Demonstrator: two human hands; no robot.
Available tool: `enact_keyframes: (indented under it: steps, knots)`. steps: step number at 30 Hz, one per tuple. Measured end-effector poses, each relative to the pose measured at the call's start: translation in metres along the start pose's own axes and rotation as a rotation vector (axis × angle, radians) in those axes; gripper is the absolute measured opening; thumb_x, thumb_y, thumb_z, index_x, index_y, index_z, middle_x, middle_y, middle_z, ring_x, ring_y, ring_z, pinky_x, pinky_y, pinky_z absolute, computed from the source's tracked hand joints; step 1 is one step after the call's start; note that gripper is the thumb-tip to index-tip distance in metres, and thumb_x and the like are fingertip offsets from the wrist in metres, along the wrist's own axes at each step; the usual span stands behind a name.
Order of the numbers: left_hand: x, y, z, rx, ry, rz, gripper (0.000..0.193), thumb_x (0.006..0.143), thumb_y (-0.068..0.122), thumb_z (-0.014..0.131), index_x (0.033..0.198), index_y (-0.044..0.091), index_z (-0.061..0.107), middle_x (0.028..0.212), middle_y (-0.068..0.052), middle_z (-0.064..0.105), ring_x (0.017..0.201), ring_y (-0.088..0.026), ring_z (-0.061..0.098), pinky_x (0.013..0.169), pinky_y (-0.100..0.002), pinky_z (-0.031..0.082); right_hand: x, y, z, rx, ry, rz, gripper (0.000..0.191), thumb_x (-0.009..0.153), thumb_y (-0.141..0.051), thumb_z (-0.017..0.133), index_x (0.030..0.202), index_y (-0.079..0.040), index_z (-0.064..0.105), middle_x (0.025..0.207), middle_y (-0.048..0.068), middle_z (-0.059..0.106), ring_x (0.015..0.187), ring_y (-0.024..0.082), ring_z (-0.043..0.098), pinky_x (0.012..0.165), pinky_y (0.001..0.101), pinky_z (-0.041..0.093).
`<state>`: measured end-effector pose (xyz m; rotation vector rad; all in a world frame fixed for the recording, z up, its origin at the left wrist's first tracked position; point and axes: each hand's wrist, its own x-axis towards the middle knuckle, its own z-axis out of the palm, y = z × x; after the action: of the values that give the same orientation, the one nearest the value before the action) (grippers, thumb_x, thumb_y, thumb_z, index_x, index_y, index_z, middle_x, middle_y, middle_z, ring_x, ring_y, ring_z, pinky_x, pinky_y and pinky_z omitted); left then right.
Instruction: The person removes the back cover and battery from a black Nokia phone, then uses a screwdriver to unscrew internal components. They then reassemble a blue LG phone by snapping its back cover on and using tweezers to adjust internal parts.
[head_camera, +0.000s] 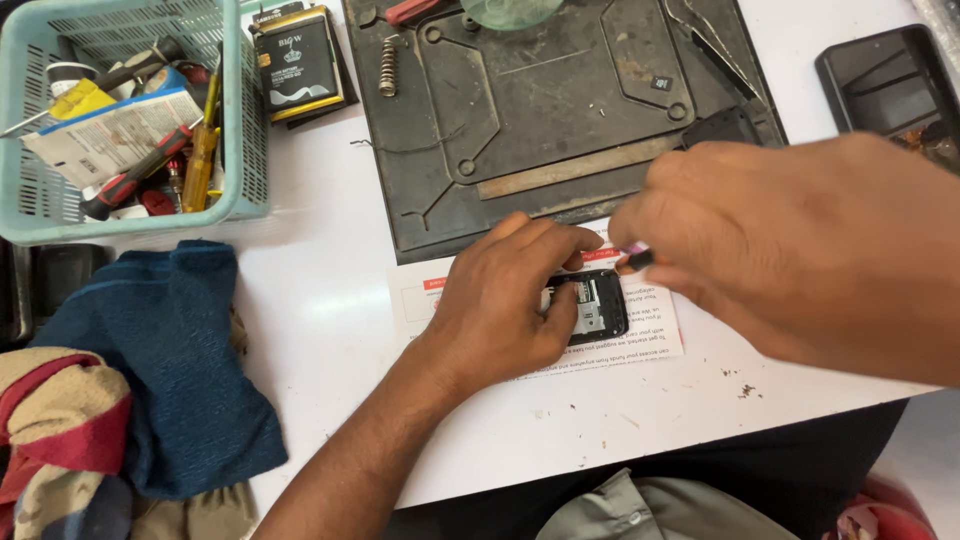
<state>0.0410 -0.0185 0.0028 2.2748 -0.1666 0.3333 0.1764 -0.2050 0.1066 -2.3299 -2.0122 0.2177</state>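
A small opened phone (592, 305), its back off and its metal slots bared, is seen lying on a printed paper sheet (655, 335) near the front edge of the white table (330, 320). Its long axis cannot be told, since much of it is covered. It is pinned from the left by the left hand (500, 295), whose fingers are closed on its body. From the right it is approached by the right hand (790, 240), pinched together on a thin dark-tipped tool (634, 258) whose tip is held just above the phone's upper right corner. Behind lies a dark work mat (540, 110); at the far left corner stands a pale green basket (245, 150).
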Motion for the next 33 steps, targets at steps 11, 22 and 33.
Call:
enact_keyframes:
  steps: [11, 22, 33]
  knots:
    - [-0.001, 0.001, -0.004, 0.05, -0.034, 0.056, 0.05, 0.072, 0.021, 0.082, 0.115, 0.002, 0.064, 0.098, -0.011, 0.064, 0.092, -0.031, 0.06, 0.083, -0.045, 0.049, -0.005, -0.002, 0.004, -0.131, 0.031, 0.025, 0.04, 0.085, -0.039, 0.07, 0.113, -0.01, 0.066, 0.093, -0.002, 0.067, 0.074, 0.017, 0.068, 0.052, 0.0342, 0.052]
    - [-0.001, 0.008, -0.019, 0.292, -0.152, -0.024, 0.061, 0.058, 0.039, 0.093, 0.1, 0.005, 0.065, 0.096, -0.012, 0.059, 0.095, -0.032, 0.057, 0.079, -0.046, 0.045, -0.055, 0.009, 0.033, 0.15, 0.4, 0.241, 0.028, 0.084, -0.016, 0.076, 0.106, -0.003, 0.065, 0.105, 0.014, 0.069, 0.085, 0.02, 0.07, 0.067, 0.032, 0.056]
    - [0.006, 0.016, -0.024, 0.261, -0.188, -0.24, 0.062, 0.056, 0.031, 0.095, 0.099, 0.003, 0.06, 0.09, -0.014, 0.066, 0.089, -0.033, 0.063, 0.076, -0.045, 0.049, -0.077, 0.02, 0.129, 0.736, 0.96, 0.475, 0.021, 0.106, -0.002, 0.068, 0.116, 0.002, 0.05, 0.103, 0.011, 0.062, 0.079, 0.011, 0.068, 0.068, 0.0226, 0.06]
